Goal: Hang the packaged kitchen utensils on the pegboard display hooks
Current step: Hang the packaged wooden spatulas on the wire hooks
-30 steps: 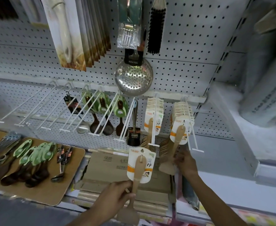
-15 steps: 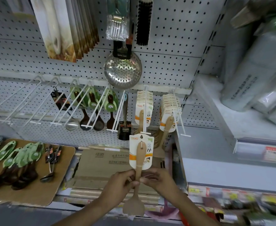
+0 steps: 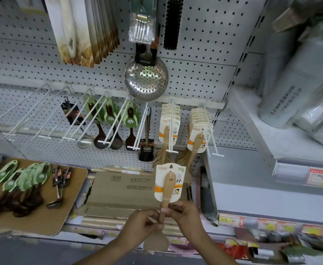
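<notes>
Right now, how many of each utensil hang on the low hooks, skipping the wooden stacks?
Green-carded dark spoons: 3
Steel ladle: 1
Black spatula: 1
Total: 5

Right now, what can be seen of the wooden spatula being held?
The wooden spatula is pale bare wood, held roughly upright, blade down. Its rounded handle end is fastened to a white card with orange stripes and a hang hole on top. The left hand and right hand both pinch its handle below the card. It sits below the hooks, not yet hung.
</notes>
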A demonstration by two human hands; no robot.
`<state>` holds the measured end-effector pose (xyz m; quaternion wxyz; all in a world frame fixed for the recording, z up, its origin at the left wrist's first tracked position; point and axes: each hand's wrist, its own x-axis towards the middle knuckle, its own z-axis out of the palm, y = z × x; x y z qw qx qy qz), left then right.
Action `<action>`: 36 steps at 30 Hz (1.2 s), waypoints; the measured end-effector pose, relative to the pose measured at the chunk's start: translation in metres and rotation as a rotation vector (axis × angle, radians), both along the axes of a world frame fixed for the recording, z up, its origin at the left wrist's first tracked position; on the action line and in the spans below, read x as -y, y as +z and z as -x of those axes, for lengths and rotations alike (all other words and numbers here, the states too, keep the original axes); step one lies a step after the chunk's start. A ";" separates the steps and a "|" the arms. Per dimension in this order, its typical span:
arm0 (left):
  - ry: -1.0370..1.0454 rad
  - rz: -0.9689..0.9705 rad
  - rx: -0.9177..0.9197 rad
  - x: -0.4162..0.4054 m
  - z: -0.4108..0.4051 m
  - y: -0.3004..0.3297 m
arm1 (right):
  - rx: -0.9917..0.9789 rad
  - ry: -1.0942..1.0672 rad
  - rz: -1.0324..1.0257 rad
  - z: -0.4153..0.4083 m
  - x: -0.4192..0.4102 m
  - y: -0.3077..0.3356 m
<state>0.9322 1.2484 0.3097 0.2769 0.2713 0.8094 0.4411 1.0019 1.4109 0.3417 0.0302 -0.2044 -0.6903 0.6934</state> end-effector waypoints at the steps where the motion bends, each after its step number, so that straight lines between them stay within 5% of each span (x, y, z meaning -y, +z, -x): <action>1: -0.002 0.018 0.000 0.003 0.000 -0.004 | 0.002 0.004 0.005 0.001 0.001 0.000; 19: -0.073 0.205 -0.118 0.020 0.026 -0.021 | -0.013 -0.058 0.074 0.033 0.013 -0.007; 36: -0.040 0.160 -0.095 -0.005 0.054 -0.037 | -0.004 -0.075 0.000 0.068 -0.013 -0.023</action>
